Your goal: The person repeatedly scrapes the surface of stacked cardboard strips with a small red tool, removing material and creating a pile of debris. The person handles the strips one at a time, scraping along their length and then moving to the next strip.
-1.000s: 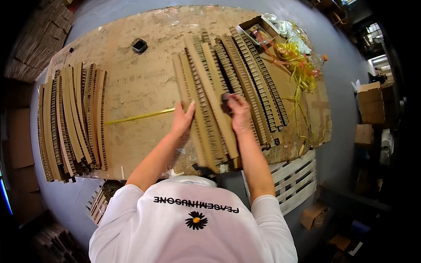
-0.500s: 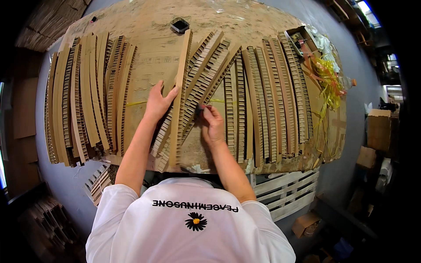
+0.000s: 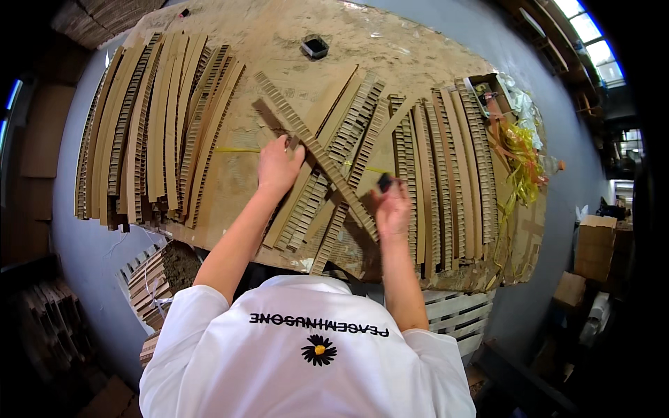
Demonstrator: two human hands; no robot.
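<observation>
My left hand (image 3: pixel 280 167) is closed on a honeycomb cardboard strip (image 3: pixel 317 152), gripping it left of its middle. That strip slants from upper left to lower right, raised across other loose strips (image 3: pixel 303 212) that lie askew beneath it. Right of the strip's lower end, my right hand (image 3: pixel 393 207) is closed around a small black object (image 3: pixel 385 182). Motion blurs this hand, and I cannot make out the object's kind. Between the hands, a thin yellow strap (image 3: pixel 362 168) shows partly, running under the loose strips.
Rows of cardboard strips stand at the left (image 3: pixel 150 125) and right (image 3: pixel 456 174) of the cardboard-covered table (image 3: pixel 272 42). A small black dish (image 3: pixel 315 47) sits at the back. Far right are an open box (image 3: pixel 486 90), tangled yellow strapping (image 3: pixel 519 143) and a bottle (image 3: pixel 550 166).
The strip in my left hand has swung from nearly upright to a diagonal, its top leftward. My right hand has moved right with the small black object. The view has shifted slightly.
</observation>
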